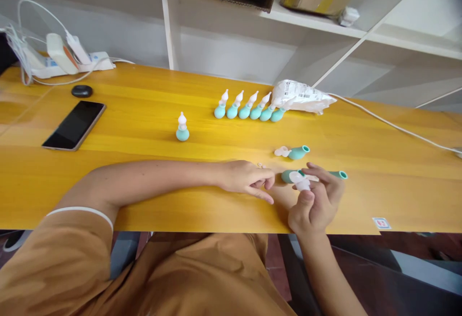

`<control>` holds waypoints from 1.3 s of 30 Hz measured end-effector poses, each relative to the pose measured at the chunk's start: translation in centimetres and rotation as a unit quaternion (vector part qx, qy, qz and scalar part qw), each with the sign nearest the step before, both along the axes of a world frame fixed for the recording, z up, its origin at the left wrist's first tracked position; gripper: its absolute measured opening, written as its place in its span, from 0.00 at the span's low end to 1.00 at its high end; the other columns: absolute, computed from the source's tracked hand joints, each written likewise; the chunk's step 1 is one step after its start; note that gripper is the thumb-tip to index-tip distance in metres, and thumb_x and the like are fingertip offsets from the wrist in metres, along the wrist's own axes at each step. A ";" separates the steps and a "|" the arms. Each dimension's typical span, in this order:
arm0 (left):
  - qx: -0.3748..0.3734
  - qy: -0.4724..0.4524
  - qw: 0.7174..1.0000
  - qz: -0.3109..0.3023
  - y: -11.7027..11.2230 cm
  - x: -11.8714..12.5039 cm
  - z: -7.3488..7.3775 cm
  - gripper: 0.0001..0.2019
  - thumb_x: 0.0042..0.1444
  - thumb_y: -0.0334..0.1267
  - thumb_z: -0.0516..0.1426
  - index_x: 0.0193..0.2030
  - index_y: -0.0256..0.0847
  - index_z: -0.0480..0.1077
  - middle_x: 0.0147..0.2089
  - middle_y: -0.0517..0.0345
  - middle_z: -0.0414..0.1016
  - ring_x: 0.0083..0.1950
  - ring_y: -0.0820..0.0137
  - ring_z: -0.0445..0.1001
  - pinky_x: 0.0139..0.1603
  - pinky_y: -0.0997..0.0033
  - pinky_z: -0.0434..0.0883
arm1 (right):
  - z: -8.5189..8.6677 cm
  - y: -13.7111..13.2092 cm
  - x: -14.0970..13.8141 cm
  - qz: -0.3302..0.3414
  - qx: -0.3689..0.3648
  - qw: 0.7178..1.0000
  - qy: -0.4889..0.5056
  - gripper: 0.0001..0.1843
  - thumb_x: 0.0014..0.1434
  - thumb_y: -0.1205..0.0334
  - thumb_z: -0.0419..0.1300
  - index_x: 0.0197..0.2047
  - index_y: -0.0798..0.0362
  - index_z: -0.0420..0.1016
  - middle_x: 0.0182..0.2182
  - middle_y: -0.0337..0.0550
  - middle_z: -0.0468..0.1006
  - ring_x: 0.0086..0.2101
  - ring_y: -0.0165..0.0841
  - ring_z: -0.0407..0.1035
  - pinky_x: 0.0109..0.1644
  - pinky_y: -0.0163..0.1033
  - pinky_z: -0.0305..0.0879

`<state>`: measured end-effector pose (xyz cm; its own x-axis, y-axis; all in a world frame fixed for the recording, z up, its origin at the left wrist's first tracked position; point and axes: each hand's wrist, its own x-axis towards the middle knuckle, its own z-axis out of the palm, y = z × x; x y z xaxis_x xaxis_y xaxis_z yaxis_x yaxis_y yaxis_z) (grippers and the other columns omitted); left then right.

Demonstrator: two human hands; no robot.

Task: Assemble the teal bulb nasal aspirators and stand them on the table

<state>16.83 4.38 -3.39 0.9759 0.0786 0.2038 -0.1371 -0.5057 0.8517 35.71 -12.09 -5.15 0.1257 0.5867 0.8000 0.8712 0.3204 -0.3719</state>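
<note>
My right hand point(317, 200) pinches a small white plastic tip point(300, 180) between thumb and fingers, just above the yellow table point(144, 123). Behind it lie a teal bulb point(288, 176) and another teal bulb point(339, 175). My left hand point(245, 179) rests on the table beside them, fingers curled, index pointing at a tiny white piece point(260, 165). A teal bulb with a loose white tip point(294, 152) lies just beyond. Further back stands a row of several assembled teal-and-white droppers point(249, 107), and one single dropper point(182, 127) stands apart to the left.
A black phone point(74, 124) lies at the left, with a dark oval object point(81, 91) and a power strip with white cables point(65, 58) behind it. A crumpled clear bag point(303, 95) sits behind the row. A white cable point(393, 126) runs right. White shelves rise behind.
</note>
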 end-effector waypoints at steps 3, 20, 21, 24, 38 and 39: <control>0.023 -0.028 0.999 -0.008 -0.1 0.0 -0.3 0.17 0.69 0.53 0.68 0.42 0.44 0.70 0.28 0.68 0.70 0.31 0.71 0.70 0.37 0.70 0.64 | 0.1 0.5 0.1 -0.001 -0.033 0.999 -0.010 0.18 0.82 0.52 0.50 0.43 0.51 0.74 0.60 0.59 0.71 0.66 0.58 0.71 0.67 0.69 0.68; 0.165 -0.071 0.984 -0.019 -0.3 -0.3 -0.3 0.12 0.77 0.46 0.60 0.45 0.41 0.74 0.45 0.52 0.82 0.39 0.68 0.77 0.41 0.69 0.69 | -0.5 0.7 0.4 0.039 -0.148 0.987 -0.053 0.16 0.83 0.55 0.50 0.47 0.49 0.76 0.58 0.55 0.72 0.62 0.52 0.71 0.67 0.69 0.62; 0.168 -0.062 0.984 -0.022 -0.3 -0.3 -0.3 0.11 0.78 0.46 0.59 0.46 0.41 0.74 0.45 0.52 0.82 0.40 0.67 0.78 0.41 0.69 0.70 | -0.5 0.7 0.4 0.048 -0.158 0.985 -0.052 0.16 0.83 0.54 0.51 0.47 0.49 0.76 0.58 0.55 0.72 0.62 0.52 0.70 0.66 0.68 0.64; 0.180 -0.046 0.982 -0.022 -0.4 -0.3 -0.1 0.09 0.77 0.45 0.60 0.48 0.42 0.75 0.46 0.52 0.83 0.42 0.66 0.79 0.42 0.69 0.71 | -0.6 0.8 0.4 0.051 -0.165 0.983 -0.057 0.15 0.83 0.55 0.51 0.47 0.49 0.77 0.57 0.55 0.71 0.62 0.53 0.70 0.65 0.67 0.65; 0.212 -0.081 0.974 -0.009 -0.4 -0.2 -0.4 0.10 0.77 0.46 0.59 0.48 0.42 0.75 0.49 0.49 0.84 0.41 0.66 0.79 0.43 0.68 0.73 | -0.4 0.7 0.2 0.053 -0.139 0.985 -0.083 0.12 0.83 0.58 0.50 0.52 0.48 0.74 0.52 0.53 0.76 0.52 0.47 0.74 0.57 0.57 0.65; 0.213 -0.083 0.973 -0.009 -0.4 -0.2 -0.4 0.11 0.78 0.46 0.59 0.48 0.41 0.75 0.48 0.49 0.84 0.41 0.65 0.79 0.44 0.67 0.73 | -0.4 0.7 0.2 0.054 -0.137 0.986 -0.084 0.12 0.83 0.58 0.49 0.52 0.48 0.74 0.52 0.53 0.77 0.51 0.47 0.74 0.56 0.57 0.65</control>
